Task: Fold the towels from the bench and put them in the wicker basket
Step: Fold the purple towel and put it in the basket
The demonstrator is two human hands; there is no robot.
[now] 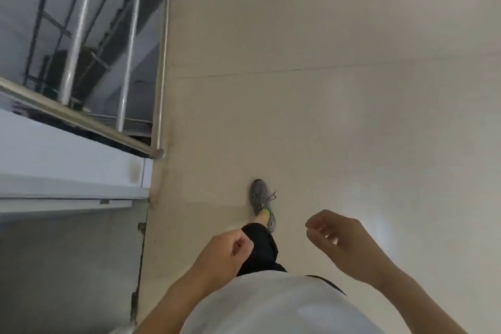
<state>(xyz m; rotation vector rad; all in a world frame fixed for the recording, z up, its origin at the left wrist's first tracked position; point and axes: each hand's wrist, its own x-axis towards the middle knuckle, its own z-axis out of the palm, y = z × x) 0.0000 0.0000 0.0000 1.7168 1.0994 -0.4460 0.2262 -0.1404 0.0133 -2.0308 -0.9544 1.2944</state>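
Head cam down at floor (339, 116), both hands empty, no towels or basket in frame.
Left hand (225, 252) grip: fingers curled into a loose fist, holding nothing. Right hand (339, 241) grip: fingers loosely curled, also empty. One grey shoe (261, 198) forward on the pale floor, black shorts (260, 249) above it. Steel railing (81, 116) at left, stairwell beyond.
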